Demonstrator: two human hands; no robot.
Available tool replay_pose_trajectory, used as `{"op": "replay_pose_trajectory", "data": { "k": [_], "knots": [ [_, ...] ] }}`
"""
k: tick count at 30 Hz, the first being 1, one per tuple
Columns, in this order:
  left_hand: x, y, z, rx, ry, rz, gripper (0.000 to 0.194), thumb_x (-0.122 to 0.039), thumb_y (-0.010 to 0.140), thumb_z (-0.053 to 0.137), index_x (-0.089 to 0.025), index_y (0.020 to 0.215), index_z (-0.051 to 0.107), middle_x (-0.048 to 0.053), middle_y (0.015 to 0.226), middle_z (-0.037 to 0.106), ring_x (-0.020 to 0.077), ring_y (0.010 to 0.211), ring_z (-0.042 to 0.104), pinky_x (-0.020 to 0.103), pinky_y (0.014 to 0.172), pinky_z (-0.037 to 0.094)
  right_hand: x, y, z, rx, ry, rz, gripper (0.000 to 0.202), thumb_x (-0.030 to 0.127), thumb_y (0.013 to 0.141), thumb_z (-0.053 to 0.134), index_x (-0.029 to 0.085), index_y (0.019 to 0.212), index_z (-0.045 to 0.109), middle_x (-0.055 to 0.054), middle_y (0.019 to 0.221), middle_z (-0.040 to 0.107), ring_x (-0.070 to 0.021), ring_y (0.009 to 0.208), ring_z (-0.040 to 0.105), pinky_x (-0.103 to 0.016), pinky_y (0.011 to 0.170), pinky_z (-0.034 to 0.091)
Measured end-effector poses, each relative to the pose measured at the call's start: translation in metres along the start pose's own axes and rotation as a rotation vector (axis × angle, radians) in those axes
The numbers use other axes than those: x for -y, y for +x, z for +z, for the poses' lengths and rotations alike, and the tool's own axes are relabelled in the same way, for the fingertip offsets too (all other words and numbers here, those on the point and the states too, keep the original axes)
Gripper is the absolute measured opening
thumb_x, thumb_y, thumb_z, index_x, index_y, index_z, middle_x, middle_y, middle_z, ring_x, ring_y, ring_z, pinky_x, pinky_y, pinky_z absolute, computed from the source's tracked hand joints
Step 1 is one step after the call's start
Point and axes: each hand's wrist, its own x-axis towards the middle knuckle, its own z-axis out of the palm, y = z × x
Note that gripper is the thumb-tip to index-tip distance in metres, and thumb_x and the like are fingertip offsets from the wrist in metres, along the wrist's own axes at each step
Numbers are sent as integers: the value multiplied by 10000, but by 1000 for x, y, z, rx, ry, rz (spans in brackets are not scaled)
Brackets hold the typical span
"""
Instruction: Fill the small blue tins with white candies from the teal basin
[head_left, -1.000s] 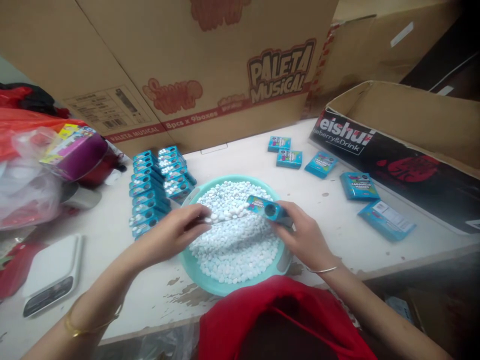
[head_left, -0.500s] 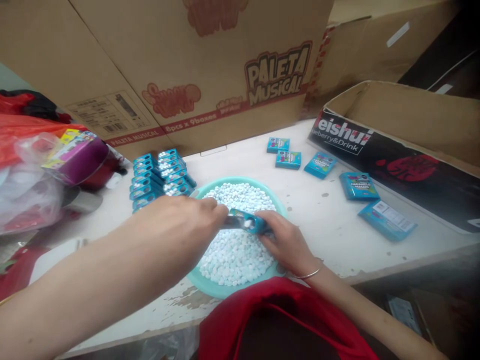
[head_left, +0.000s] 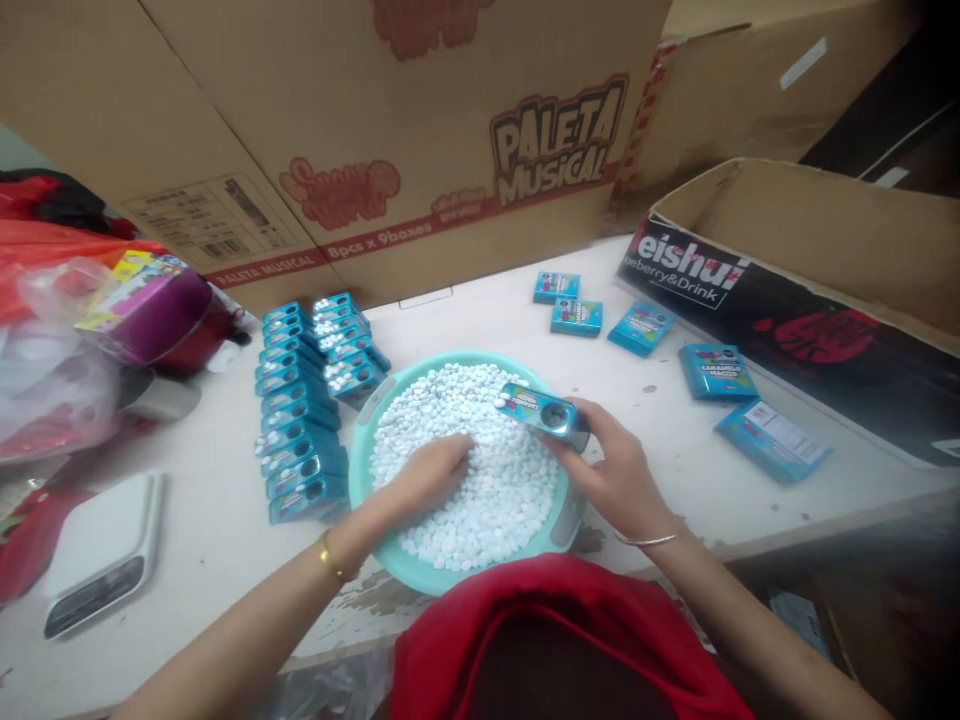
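Note:
A turquoise basin point(head_left: 361, 450) full of small white candies point(head_left: 480, 520) stands at the table's front middle. My left hand point(head_left: 435, 472) is down among the candies, its fingertips partly buried, so what they hold is hidden. My right hand point(head_left: 611, 465) grips a small blue box point(head_left: 544, 412) above the basin's right side. The box has a round window, and a few white pieces show at its left end. Left of the basin, blue boxes point(head_left: 304, 410) stand in two rows, with white pieces in many openings.
Several flat blue boxes point(head_left: 718, 372) lie to the right, beside an open black carton point(head_left: 757, 300). A large cardboard box point(head_left: 420, 240) rises behind. At left are a white scale point(head_left: 105, 550), a purple package point(head_left: 161, 315) and plastic bags point(head_left: 56, 370).
My left hand has left the blue box and moved down into the candies. My right hand has shifted slightly right with the box. The scale and the left row now show more fully.

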Motion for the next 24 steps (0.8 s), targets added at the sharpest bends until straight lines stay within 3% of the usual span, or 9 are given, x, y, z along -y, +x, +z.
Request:
{"op": "replay_pose_trajectory", "data": {
  "k": [2, 5, 11, 14, 17, 24],
  "knots": [
    [-5, 2, 6, -15, -71, 20, 242, -248, 941, 424, -188, 1131, 561, 113, 1118, 670, 262, 1003, 634, 381, 886, 494, -1, 0, 0, -14, -3, 15, 286, 304, 916, 624, 237, 1188, 567, -70, 1119, 669, -239, 998, 655, -369, 893, 553],
    [-2, -9, -6, -28, -155, 46, 247, -323, 964, 432, -191, 1132, 557, 97, 1083, 672, 237, 956, 632, 364, 867, 505, -2, 0, -1, -18, 3, 30, 285, 317, 916, 625, 232, 1182, 569, -72, 1116, 670, -240, 991, 656, -372, 890, 555],
    [-1, -57, -73, -125, -192, 76, 268, -407, 974, 468, -181, 1084, 562, 52, 942, 644, 169, 783, 587, 292, 725, 474, -1, 1, 4, 31, -62, -24, 287, 246, 920, 574, 242, 1207, 556, -79, 1152, 667, -255, 1052, 651, -397, 929, 544],
    [-15, -71, -106, -140, -107, 106, 242, -395, 982, 481, -192, 1083, 567, 26, 889, 635, 148, 759, 583, 263, 699, 448, 1, 1, 12, 89, -82, -94, 336, 172, 897, 549, 235, 1227, 540, -85, 1189, 661, -265, 1121, 634, -420, 966, 534],
    [-31, -72, -128, -83, 27, 156, 220, -369, 990, 462, -202, 1069, 583, 36, 904, 659, 159, 778, 607, 269, 694, 441, 5, 1, 21, 137, -85, -156, 386, 121, 873, 527, 232, 1242, 527, -90, 1204, 660, -264, 1130, 635, -427, 963, 544],
    [-71, -64, -147, -15, 400, 145, 116, -254, 914, 478, -213, 931, 586, 50, 774, 659, 185, 610, 592, 299, 542, 371, 13, -1, 31, 150, -63, -208, 399, 101, 865, 523, 211, 1248, 528, -104, 1183, 667, -261, 1101, 645, -420, 932, 564]
  ]
}}
